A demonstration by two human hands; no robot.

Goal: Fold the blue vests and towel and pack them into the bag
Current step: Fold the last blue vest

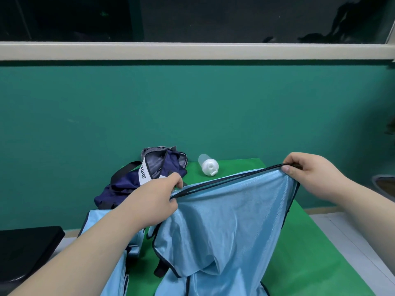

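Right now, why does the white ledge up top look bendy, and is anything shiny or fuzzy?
Head view: the wide lens slightly bows the white ledge. Head view: the blue vest has a soft sheen but no harsh glare. Head view: the window is dark, and the corners look a little soft while the middle stays sharp.

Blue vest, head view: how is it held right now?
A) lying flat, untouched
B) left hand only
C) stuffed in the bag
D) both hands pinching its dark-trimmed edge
D: the left hand and right hand each pinch the dark-trimmed edge of the blue vest, which is stretched between them over the green table.
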